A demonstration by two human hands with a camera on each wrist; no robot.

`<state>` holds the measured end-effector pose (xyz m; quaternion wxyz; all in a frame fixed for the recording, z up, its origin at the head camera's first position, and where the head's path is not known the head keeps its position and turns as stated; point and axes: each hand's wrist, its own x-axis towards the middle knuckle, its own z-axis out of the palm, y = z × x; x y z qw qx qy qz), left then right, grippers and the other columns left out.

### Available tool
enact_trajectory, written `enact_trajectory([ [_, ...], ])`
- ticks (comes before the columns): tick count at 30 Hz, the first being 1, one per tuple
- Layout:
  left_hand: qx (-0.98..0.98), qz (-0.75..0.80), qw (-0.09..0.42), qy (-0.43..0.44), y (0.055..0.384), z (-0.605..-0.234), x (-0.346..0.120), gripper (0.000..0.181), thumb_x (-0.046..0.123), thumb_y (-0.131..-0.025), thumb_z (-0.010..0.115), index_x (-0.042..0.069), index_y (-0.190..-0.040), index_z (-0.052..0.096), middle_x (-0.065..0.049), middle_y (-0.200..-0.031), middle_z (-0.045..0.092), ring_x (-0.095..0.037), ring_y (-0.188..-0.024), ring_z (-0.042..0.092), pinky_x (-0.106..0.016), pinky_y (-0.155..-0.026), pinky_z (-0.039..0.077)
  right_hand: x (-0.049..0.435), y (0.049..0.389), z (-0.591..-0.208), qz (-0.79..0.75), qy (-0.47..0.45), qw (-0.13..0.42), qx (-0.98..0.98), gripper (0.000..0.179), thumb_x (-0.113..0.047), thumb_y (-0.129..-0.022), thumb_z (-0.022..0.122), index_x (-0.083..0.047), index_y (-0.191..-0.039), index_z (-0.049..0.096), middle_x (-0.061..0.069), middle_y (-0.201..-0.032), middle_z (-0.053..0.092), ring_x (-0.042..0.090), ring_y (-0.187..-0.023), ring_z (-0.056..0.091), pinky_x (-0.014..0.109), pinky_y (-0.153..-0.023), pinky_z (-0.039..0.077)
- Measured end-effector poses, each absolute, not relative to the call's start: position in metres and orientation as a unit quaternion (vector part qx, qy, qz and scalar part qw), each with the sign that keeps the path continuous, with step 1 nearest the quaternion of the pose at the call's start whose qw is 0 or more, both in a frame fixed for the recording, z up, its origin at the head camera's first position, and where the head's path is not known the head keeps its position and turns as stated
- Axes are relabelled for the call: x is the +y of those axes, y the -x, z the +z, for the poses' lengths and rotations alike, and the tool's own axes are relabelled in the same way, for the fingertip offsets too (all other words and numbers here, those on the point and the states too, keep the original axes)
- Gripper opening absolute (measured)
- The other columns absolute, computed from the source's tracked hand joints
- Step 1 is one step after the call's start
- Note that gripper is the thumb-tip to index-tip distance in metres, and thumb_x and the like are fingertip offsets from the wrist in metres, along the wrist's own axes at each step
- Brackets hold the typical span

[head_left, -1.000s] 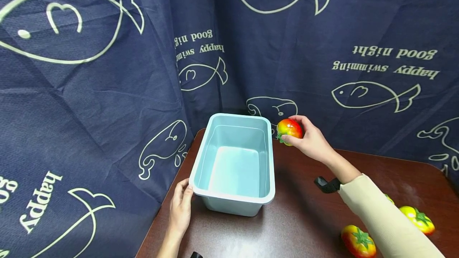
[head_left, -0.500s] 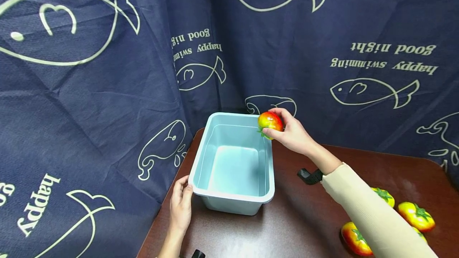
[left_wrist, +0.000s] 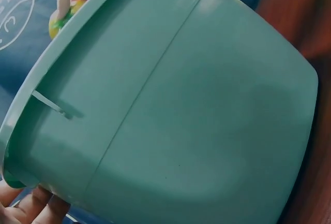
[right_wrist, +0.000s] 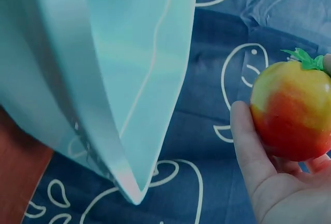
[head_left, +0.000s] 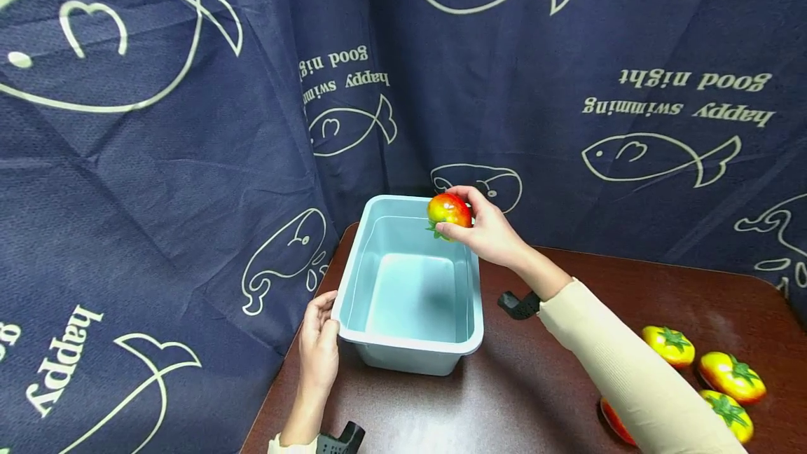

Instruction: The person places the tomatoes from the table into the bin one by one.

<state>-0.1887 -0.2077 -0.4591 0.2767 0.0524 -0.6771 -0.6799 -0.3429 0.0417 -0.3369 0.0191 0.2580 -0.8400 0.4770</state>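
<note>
A light blue plastic bin (head_left: 406,363) stands on the table with nothing inside it. My left hand (head_left: 318,349) grips its near left corner; in the left wrist view the fingers (left_wrist: 39,206) curl under the rim beside the outer wall (left_wrist: 196,110). Above the bin's far right part, my right hand (head_left: 494,237) holds a shiny red-and-yellow tomato (head_left: 449,209) with a green leafy top. The right wrist view shows that tomato (right_wrist: 292,115) cupped between thumb and fingers, higher than the bin's rim.
Several more tomatoes (head_left: 731,375) lie at the right of the brown table (head_left: 504,384), one partly hidden by the right sleeve (head_left: 630,363). A navy curtain (head_left: 504,90) with white fish drawings hangs behind and at the left.
My right hand has carried the tomato leftward, from beside the bin to over its far right part. The left hand has stayed at the bin's corner.
</note>
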Motion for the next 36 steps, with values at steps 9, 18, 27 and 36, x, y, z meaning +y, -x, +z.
enact_trajectory([
  [9, -0.691, -0.662, 0.280, -0.069, 0.191, -0.464, -0.207, 0.035, -0.008, -0.091, 0.050, -0.007, -0.126, 0.051, -0.023, -0.115, 0.060, -0.012, -0.091, 0.056, -0.017, -0.075, 0.043, 0.017, 0.344, -0.350, 0.478, -0.261, 0.012, -0.839, 0.061, -0.023, -0.084, 0.076, -0.010, -0.136, 0.046, 0.011, -0.123, 0.057, 0.028, -0.100, 0.058, 0.038, -0.085, 0.050],
  [18, -0.689, -0.661, 0.292, -0.053, 0.192, -0.469, -0.209, 0.035, -0.008, -0.090, 0.053, -0.007, -0.125, 0.051, -0.025, -0.111, 0.061, -0.007, -0.087, 0.056, -0.017, -0.073, 0.044, -0.012, 0.341, -0.361, 0.480, -0.276, -0.022, -0.833, 0.061, -0.021, -0.084, 0.074, -0.008, -0.137, 0.047, 0.011, -0.123, 0.058, 0.028, -0.102, 0.056, 0.038, -0.085, 0.051],
  [27, -0.698, -0.653, 0.291, -0.044, 0.193, -0.471, -0.211, 0.035, -0.007, -0.090, 0.056, -0.005, -0.125, 0.052, -0.023, -0.110, 0.062, -0.007, -0.087, 0.056, -0.017, -0.073, 0.045, -0.041, 0.335, -0.375, 0.423, -0.301, -0.033, -0.854, 0.062, -0.024, -0.083, 0.073, -0.007, -0.137, 0.048, 0.009, -0.123, 0.059, 0.024, -0.100, 0.057, 0.037, -0.088, 0.051],
  [36, -0.697, -0.656, 0.287, -0.044, 0.193, -0.471, -0.213, 0.037, -0.007, -0.090, 0.056, -0.003, -0.126, 0.053, -0.022, -0.109, 0.062, -0.004, -0.087, 0.054, -0.018, -0.075, 0.044, -0.055, 0.331, -0.396, 0.397, -0.306, -0.058, -0.863, 0.060, -0.020, -0.081, 0.073, -0.003, -0.133, 0.049, 0.010, -0.117, 0.060, 0.022, -0.097, 0.058, 0.035, -0.085, 0.051],
])
